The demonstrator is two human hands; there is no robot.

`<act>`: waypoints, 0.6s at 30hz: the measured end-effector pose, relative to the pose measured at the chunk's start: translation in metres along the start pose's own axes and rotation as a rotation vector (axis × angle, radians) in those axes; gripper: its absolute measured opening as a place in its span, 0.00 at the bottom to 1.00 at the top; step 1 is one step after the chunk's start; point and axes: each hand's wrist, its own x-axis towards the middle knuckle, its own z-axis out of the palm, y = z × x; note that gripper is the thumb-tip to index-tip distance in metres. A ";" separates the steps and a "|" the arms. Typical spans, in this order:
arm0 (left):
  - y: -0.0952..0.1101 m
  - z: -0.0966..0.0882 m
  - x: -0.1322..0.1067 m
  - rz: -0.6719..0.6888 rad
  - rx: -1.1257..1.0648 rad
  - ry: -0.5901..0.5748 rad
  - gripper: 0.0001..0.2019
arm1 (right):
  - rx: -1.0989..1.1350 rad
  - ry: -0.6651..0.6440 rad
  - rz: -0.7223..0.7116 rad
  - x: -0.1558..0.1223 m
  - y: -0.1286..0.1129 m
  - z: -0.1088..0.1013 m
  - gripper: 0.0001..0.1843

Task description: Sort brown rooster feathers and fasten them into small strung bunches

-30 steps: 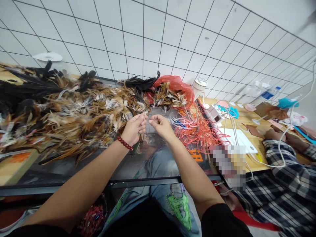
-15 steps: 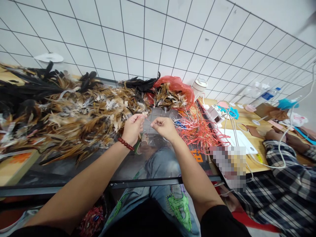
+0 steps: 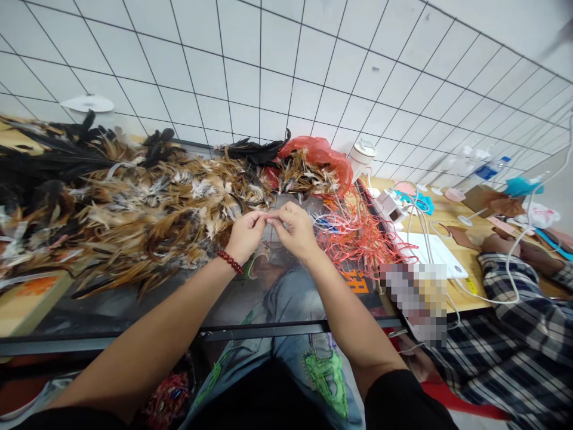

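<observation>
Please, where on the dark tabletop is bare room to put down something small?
One bare patch lies between the forearms, by the front edge; a bare strip between feather pile, left forearm and that edge. Crowded: the pile itself, and red cords at right.

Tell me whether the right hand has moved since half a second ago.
Yes. The right hand has moved slightly left, away from the tangled red strings and toward the left hand.

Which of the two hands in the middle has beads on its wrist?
The left hand: a bracelet of dark red beads goes round its wrist. The right hand has a bare wrist.
</observation>
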 end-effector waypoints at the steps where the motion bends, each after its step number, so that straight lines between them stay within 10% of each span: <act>1: -0.001 0.000 0.000 0.021 0.044 -0.014 0.09 | 0.064 0.006 0.024 0.001 0.000 -0.002 0.10; 10: 0.018 0.003 -0.010 0.107 0.203 -0.333 0.07 | 0.631 -0.032 0.383 0.010 0.008 -0.013 0.14; 18: 0.016 0.004 -0.012 0.008 -0.022 -0.240 0.09 | 0.781 0.002 0.642 0.009 0.017 -0.001 0.20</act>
